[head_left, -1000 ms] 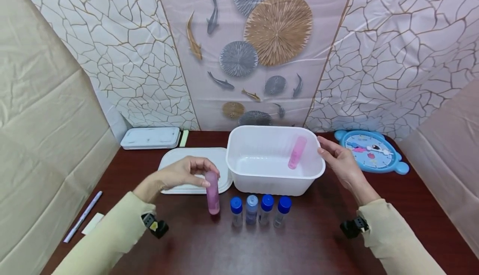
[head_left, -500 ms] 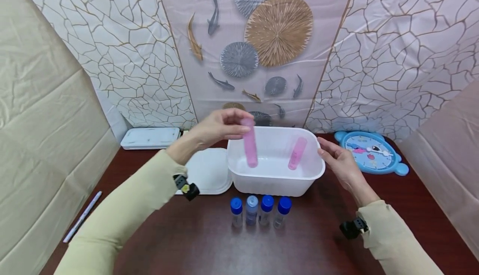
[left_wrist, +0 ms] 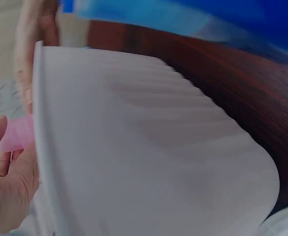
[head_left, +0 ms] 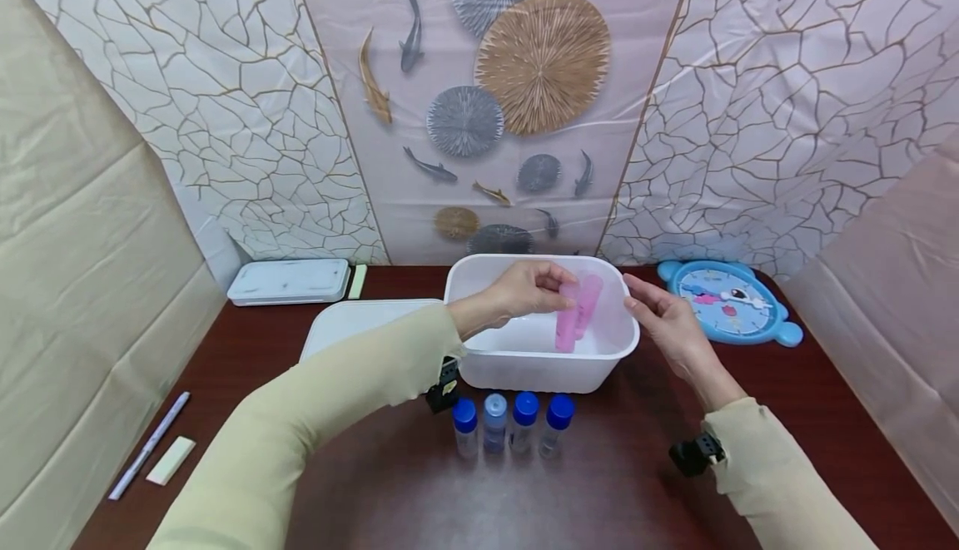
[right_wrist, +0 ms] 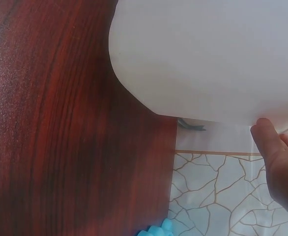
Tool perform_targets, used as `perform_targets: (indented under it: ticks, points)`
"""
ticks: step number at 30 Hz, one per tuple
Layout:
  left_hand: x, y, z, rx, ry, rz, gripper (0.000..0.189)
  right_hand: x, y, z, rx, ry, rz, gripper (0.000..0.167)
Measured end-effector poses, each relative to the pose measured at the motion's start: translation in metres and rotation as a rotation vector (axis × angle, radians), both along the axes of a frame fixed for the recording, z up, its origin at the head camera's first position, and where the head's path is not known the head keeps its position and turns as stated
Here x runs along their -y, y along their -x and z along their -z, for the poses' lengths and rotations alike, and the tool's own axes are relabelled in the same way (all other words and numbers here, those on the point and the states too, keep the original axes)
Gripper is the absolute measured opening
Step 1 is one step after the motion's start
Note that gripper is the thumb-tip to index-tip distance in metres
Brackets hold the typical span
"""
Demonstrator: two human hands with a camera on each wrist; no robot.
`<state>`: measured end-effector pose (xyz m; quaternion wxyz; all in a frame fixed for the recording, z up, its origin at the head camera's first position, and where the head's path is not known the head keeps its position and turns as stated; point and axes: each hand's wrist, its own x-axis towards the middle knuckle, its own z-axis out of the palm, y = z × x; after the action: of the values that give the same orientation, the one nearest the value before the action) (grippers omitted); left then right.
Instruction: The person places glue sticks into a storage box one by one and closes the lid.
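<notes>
In the head view, my left hand (head_left: 528, 288) pinches a pink translucent tube (head_left: 566, 317) near its top, inside the white plastic container (head_left: 524, 373). A second pink tube (head_left: 590, 294) leans in the container's right part, just behind the held one. My right hand (head_left: 669, 323) grips the container's right end at the rim. The right wrist view shows the thumb (right_wrist: 266, 140) against the outer wall. Several clear bottles with blue caps (head_left: 526, 404) stand in a row before the container; one cap (head_left: 494, 405) is paler. The left wrist view shows part of the held tube (left_wrist: 17, 133) above the rim.
A white lid (head_left: 337, 325) lies left of the container, partly under my left sleeve. Farther left are a white case (head_left: 288, 280), a pale green strip (head_left: 357, 281), a pen (head_left: 150, 445) and an eraser-like block (head_left: 171, 460). A blue clock (head_left: 727, 300) lies at right.
My left hand has lifted the pink tube from the table left of the bottles, carried it over the rim, and moved it right beside the other tube. The right hand stays on the rim.
</notes>
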<state>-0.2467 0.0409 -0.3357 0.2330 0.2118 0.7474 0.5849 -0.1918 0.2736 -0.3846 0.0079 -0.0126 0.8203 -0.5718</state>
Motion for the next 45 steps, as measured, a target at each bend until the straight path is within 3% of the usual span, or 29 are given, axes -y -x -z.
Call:
perform_targets:
  ticks: [10, 17, 23, 32, 35, 39, 45]
  points:
    - [-0.015, -0.006, 0.010, -0.028, 0.126, 0.045, 0.029, 0.002, 0.001, -0.001, -0.019, 0.016, 0.001, 0.058]
    - [-0.016, -0.011, 0.023, -0.032, 0.190, 0.043, 0.028, 0.003, 0.001, -0.003, 0.004, -0.009, -0.001, 0.058]
    - [-0.013, -0.009, 0.029, -0.026, 0.172, 0.082, 0.028, 0.003, 0.001, -0.003, 0.031, -0.026, 0.006, 0.058]
    - [-0.004, -0.006, 0.029, 0.030, 0.160, 0.152, 0.048, 0.003, 0.001, -0.001, 0.015, -0.043, 0.013, 0.059]
    - [0.005, -0.006, 0.026, 0.022, 0.145, 0.189, 0.051, 0.003, 0.000, -0.001, 0.011, -0.055, 0.020, 0.060]
    - [0.023, -0.008, 0.012, 0.007, 0.111, 0.231, 0.050, 0.003, -0.001, -0.001, 0.002, -0.058, 0.025, 0.058]
    - [0.065, -0.025, -0.008, -0.060, 0.030, 0.269, 0.040, 0.001, -0.001, 0.000, -0.013, -0.045, 0.016, 0.059]
